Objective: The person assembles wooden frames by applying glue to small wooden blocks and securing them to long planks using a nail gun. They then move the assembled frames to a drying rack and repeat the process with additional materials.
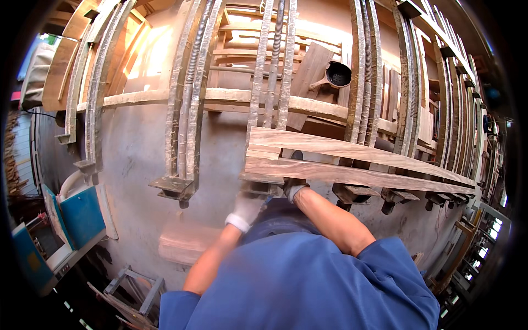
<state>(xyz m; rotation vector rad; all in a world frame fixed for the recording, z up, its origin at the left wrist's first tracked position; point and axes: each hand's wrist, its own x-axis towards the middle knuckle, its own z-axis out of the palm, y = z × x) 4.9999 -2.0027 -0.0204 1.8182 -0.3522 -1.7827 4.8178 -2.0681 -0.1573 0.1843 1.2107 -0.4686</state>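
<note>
Two long, striped wooden planks [352, 149] lie across the metal bar clamps, their right ends converging. The nearer plank [330, 171] rests close to the clamps' front ends. My right hand [293, 187], in a glove, is at this plank's near edge. A dark rounded tip, apparently its fingers, shows in the gap beyond, so the hand seems wrapped round the plank. My left hand [247, 209], in a white glove, is smeared by motion just below a clamp end [261, 184]. Its fingers and anything in them cannot be made out. Short wood pieces [263, 151] sit between the planks' left ends.
More bar clamps [184, 110] stand left and right over a wooden rail [225, 96]. A black container with a brush [337, 74] sits behind. A blurred stack of wood [187, 242] lies at my left. A blue-panelled machine [82, 217] stands farther left.
</note>
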